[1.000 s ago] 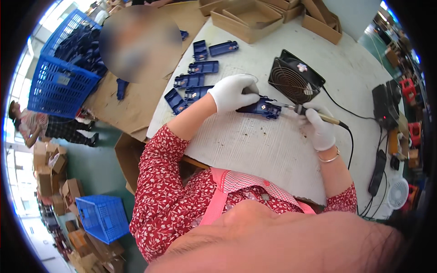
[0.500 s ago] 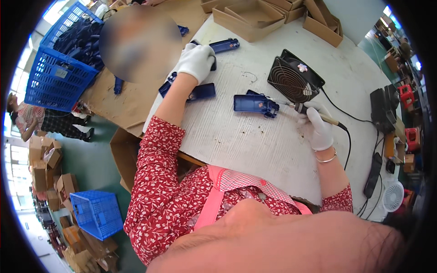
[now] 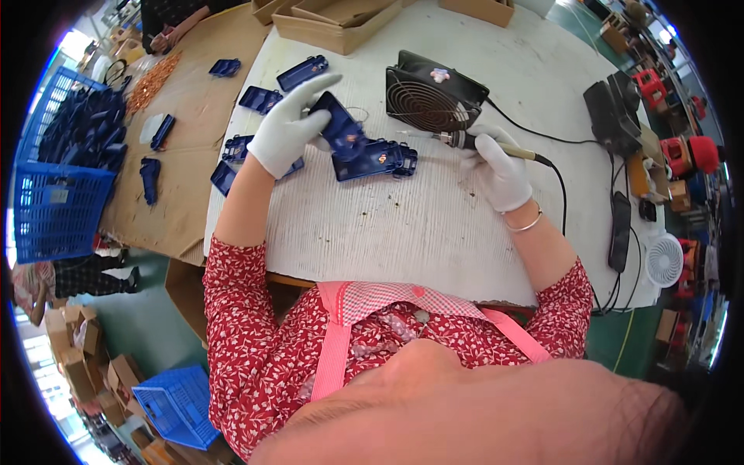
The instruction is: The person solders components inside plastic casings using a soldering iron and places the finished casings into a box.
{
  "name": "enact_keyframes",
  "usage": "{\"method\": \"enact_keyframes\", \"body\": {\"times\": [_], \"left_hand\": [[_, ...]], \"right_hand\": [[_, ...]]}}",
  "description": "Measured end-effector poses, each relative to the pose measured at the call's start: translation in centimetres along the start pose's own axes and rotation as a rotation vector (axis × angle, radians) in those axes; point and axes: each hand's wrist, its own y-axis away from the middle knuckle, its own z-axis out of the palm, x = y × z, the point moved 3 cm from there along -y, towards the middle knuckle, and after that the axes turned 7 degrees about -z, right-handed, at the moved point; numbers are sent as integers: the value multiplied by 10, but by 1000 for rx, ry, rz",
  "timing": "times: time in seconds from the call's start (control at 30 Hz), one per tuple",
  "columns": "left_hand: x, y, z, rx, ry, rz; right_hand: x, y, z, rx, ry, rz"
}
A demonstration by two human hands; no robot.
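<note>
My left hand (image 3: 287, 132), in a white glove, holds a dark blue plastic casing (image 3: 333, 116) by its edge, thumb against it and the upper fingers stretched out. That casing is tilted, its lower end blurred, over another blue casing (image 3: 364, 164) lying on the white tabletop (image 3: 372, 232). My right hand (image 3: 496, 170), also gloved, is closed round the handle of a soldering iron (image 3: 463, 140). The iron's thin metal tip points left, above and beside the lying casing. More blue casings (image 3: 302, 72) lie around my left hand, some partly hidden by it.
A black square fan (image 3: 434, 93) with a wire grille stands behind the iron. Cardboard boxes (image 3: 337, 31) line the far edge. Blue parts fill a blue crate (image 3: 54, 201) at left. A person's hand (image 3: 163, 40) is far left. A black device (image 3: 612, 112) and white fan (image 3: 664, 260) are right.
The view has shifted right. My left hand has brought a casing towards the one near the iron, where it tilts over it. My right hand still holds the soldering iron.
</note>
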Motion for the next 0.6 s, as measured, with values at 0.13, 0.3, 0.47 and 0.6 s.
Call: {"method": "enact_keyframes", "body": {"times": [0.13,0.3,0.47,0.6], "left_hand": [[10,12,28,-5,-94,-87],[-4,11,33,110,-514,170],[-3,10,34,94,-528,173],[-3,9,34,91,-529,152]], "right_hand": [[-4,2,1,-7,-41,-33],[-5,3,7,-48,-19,-15],[-9,6,13,-84,128,18],[-12,6,16,-78,215,3]]}}
